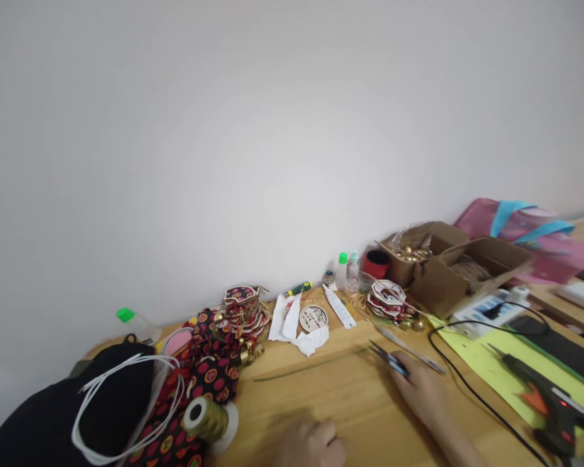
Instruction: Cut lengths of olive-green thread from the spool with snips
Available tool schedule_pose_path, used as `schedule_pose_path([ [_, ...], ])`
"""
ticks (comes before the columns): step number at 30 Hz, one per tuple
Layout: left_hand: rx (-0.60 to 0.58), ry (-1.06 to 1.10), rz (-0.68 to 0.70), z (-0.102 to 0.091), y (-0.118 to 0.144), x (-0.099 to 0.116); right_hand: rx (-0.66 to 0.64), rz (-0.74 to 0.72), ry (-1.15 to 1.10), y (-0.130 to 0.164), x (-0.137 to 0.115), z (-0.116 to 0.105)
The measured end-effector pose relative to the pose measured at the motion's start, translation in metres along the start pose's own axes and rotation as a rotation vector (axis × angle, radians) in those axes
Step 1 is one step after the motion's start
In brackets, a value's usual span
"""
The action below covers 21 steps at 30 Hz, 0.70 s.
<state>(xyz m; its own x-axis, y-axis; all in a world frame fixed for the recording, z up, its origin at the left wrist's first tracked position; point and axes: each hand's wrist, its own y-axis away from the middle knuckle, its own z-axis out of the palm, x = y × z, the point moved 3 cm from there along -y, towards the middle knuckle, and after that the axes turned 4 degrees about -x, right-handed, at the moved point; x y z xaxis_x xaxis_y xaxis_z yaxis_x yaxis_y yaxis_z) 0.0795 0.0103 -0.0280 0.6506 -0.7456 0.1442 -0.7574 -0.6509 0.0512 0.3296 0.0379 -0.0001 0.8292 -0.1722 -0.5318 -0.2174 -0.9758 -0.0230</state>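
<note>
Wooden table [365, 415] against a pale wall [292, 143], cluttered at its margins.
Fabric [214, 377] and a spool [210, 419] are seen at left, boxes [438, 285] behind, a cable [467, 384] and glue gun [525, 379] at right. Snips [390, 360] are gripped in the right hand [417, 384], their tips near a cord [292, 373] laid ahead of both hands. The left hand [314, 444] is curled and blurred; whether anything is grasped cannot be told.

Pink bag [481, 219] beside cardboard boxes [437, 288]; glue gun [540, 386] partly on yellow sheet [477, 358].
</note>
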Motion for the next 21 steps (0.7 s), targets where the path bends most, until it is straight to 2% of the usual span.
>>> schedule_pose_path([
  [1, -0.046, -0.004, 0.080, -0.004, -0.007, 0.002, 0.012, -0.003, 0.003, 0.000, 0.000, 0.000],
  [3, -0.086, 0.018, 0.113, -0.012, -0.018, 0.000, 0.037, -0.012, 0.012, 0.001, -0.001, 0.000],
  [8, -0.068, 0.140, 0.083, -0.018, -0.021, -0.009, 0.063, -0.028, 0.045, 0.002, -0.003, -0.001],
  [16, -0.174, 0.234, 0.022, -0.026, -0.017, -0.009, 0.034, 0.016, 0.106, 0.000, -0.005, -0.003],
  [21, -0.178, 0.251, 0.029, -0.030, -0.019, -0.007, 0.069, 0.023, 0.125, 0.000, -0.008, -0.006],
])
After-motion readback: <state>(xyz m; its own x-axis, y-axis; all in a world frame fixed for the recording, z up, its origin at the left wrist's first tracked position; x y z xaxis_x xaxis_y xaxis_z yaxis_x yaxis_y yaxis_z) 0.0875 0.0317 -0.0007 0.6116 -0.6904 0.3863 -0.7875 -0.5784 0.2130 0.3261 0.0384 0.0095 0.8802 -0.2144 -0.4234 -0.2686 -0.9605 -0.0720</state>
